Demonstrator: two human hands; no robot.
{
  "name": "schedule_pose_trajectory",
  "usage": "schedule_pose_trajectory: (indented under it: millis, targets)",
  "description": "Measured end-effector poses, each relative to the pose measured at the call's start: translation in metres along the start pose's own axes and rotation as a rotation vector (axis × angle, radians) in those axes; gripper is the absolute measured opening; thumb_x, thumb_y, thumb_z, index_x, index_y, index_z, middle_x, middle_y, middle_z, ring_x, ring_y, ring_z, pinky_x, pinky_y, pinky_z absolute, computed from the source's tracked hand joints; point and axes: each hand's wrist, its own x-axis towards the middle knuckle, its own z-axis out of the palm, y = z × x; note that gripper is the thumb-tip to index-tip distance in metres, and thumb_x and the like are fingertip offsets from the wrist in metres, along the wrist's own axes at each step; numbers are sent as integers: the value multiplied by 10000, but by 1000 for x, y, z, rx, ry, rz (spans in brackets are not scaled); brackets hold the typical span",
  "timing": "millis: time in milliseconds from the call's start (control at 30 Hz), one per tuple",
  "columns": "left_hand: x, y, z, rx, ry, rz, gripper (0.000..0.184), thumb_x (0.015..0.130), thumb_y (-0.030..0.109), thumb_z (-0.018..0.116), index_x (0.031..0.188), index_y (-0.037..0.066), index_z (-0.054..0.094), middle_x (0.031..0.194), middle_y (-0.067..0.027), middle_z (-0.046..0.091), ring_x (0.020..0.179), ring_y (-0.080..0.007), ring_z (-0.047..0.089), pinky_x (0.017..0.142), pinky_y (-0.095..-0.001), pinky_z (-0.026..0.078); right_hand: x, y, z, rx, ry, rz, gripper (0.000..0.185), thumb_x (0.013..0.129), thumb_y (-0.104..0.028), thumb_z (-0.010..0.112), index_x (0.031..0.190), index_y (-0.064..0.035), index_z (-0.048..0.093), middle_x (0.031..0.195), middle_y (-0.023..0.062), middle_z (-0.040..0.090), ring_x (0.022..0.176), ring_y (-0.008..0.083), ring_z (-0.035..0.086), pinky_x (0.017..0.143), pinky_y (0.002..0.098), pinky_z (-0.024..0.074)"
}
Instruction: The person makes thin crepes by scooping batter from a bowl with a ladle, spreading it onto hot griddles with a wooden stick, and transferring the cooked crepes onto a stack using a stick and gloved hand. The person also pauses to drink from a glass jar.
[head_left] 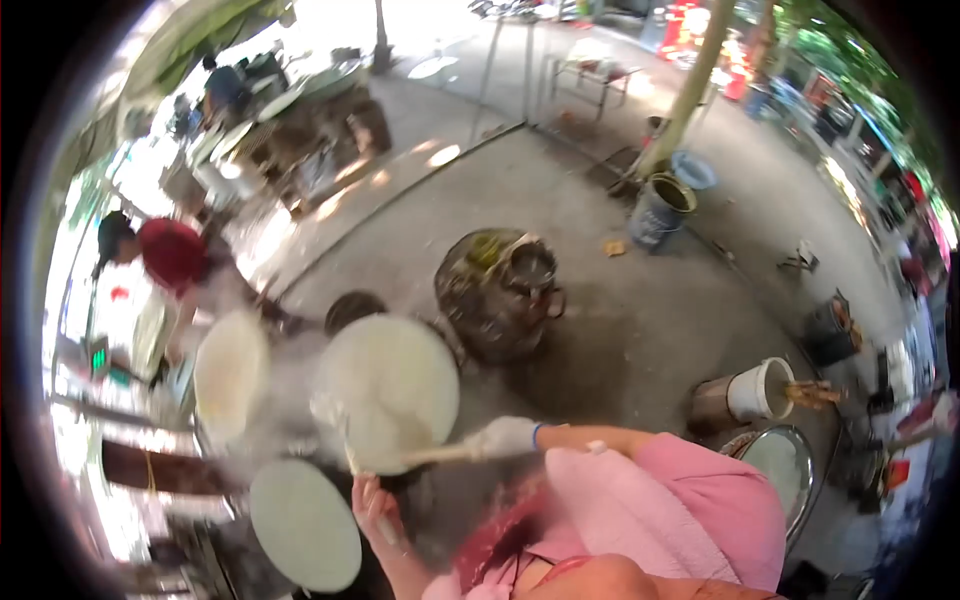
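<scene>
Head view, my left hand: my left hand (375, 510) is bare, its fingers curled around the lower end of a pale stick (351, 450) that slants up to the central disc.
My right hand: my right hand (508, 437), in a whitish glove with a blue edge at the wrist, grasps a light-coloured handle (435, 455) running leftward to the disc's lower edge.
Central disc: the large pale disc (395, 350) lies ahead of both hands, partly veiled by steam (290, 365); I cannot tell whether its surface is a filling or a solid top.
Neighbouring discs: a cream disc (230, 375) stands to its left; a greenish-white disc (305, 530) lies below, near my left forearm.
Floor beyond: a dark round stand (490, 330) bears a metal pot (530, 265).
Right of my body: a white bucket (755, 392) lies tilted, wooden sticks (815, 392) projecting from its mouth.
Upper right: a grey bucket (657, 222) stands just beside a light-blue basin (697, 172), near a tree trunk (690, 90).
Far left: a person in a red top (175, 255) bends over the neighbouring work area.
</scene>
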Motion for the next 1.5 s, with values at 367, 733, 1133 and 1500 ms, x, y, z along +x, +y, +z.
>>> schedule_pose_trajectory:
  millis: [367, 733, 1133, 1500]
  targets:
    - [-2, -49, 259, -425, -168, -441, 246, 1036, 218, 442, 1108, -13, 485, 737, 34, 447, 487, -38, 419, 456, -201, 325, -131, 122, -156, 1042, 434, 21, 548, 930, -338, 646, 1384, -61, 514, 827, -40, 608, 700, 36, 511, 617, 213, 425]
    - [14, -269, 556, -80, -601, -446, 434, 1008, 260, 471, 1393, 60, 454, 1246, -75, 587, 1123, -224, 579, 1003, -399, 456, -261, 151, -361, 994, 434, -105, 726, 849, -364, 733, 1443, -76, 432, 920, -32, 606, 772, 61, 524, 674, 247, 462]
    - [118, -275, 573, 836, -101, 396, 303, 880, 75, 642, 1170, 5, 586, 1050, -132, 606, 931, -241, 600, 857, -353, 483, -274, 203, -457, 1106, 763, 226, 445, 821, -25, 640, 1239, 69, 519, 781, 53, 588, 652, 116, 563, 621, 252, 482]
    - [421, -401, 405, 859, -51, 399, 977, 622, 106, 875, 1405, -49, 312, 1373, -207, 411, 1275, -336, 418, 1094, -406, 334, -219, 220, -456, 1267, 901, 329, 702, 826, 20, 615, 1460, 33, 312, 842, 93, 610, 699, 176, 616, 641, 289, 507]
